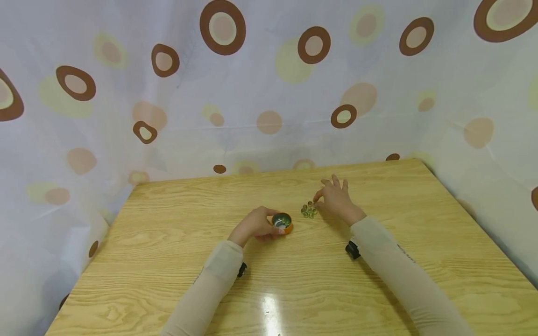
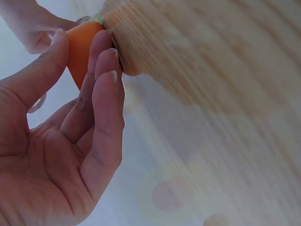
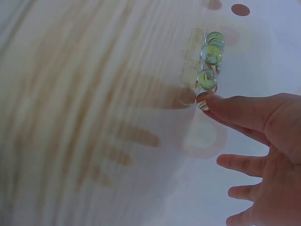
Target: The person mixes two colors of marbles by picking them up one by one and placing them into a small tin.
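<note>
My left hand (image 1: 255, 224) grips a small round orange bowl (image 1: 289, 229) by its side, thumb at the near rim. The bowl's inside looks dark and shiny, with something greenish at the bottom. In the left wrist view, thumb and fingers lie on either side of the orange wall (image 2: 83, 49). Just right of the bowl, several clear glass marbles (image 1: 309, 212) with coloured swirls sit in a tight cluster on the table. My right hand (image 1: 336, 199) is at the cluster's right edge. Its thumb and forefinger pinch one reddish-streaked marble (image 3: 202, 101), while the other fingers spread out.
The wooden table (image 1: 176, 261) ends at the back against a patterned curtain (image 1: 269, 84), which also hangs along both sides. Dark wrist devices (image 1: 352, 250) show under the pale sleeves (image 1: 403, 266).
</note>
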Tool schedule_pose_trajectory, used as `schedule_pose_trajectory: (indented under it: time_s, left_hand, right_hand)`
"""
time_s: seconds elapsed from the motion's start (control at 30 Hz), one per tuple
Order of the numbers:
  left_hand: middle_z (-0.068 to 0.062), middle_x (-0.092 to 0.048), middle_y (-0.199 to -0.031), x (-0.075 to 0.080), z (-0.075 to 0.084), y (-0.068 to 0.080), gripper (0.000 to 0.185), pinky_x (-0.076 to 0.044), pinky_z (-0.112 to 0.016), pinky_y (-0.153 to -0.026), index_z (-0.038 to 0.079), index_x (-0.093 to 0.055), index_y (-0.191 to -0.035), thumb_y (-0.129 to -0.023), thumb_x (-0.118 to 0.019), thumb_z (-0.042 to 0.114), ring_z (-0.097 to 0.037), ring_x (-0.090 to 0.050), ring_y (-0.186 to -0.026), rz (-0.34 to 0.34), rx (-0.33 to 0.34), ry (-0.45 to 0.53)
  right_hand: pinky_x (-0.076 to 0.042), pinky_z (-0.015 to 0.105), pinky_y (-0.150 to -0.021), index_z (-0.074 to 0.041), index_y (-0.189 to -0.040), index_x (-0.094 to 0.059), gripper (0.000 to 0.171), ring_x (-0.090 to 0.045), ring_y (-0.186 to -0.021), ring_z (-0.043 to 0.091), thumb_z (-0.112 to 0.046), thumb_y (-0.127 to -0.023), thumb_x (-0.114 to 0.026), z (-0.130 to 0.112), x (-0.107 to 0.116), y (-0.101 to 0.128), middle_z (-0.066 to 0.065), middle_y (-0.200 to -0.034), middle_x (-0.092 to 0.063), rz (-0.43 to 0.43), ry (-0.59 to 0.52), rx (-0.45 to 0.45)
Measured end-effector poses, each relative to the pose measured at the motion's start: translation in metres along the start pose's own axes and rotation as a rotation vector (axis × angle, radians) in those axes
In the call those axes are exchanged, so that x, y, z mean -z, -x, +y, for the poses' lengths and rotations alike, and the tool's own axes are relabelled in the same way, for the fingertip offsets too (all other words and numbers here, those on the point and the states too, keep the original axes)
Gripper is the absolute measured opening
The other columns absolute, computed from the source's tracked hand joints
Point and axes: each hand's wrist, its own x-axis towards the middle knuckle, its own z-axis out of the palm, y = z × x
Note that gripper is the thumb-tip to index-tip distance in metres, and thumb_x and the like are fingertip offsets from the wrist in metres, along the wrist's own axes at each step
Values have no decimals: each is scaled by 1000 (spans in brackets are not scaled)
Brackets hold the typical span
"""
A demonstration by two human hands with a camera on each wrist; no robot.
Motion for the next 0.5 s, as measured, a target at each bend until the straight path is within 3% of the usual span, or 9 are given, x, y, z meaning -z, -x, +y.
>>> schedule_pose_trajectory:
  time_s: [0.5]
  left_hand:
    - [-8, -72, -75, 0, -1, 2, 64, -55, -34, -55, 7, -48, -142, -85, -76, 20, -21, -66, -60, -8, -4, 3]
  right_hand:
    - [0, 74, -104, -9, -94, -76, 10, -9, -139, 54, -13, -86, -74, -2, 1, 5, 31, -145, -36, 4, -5, -14]
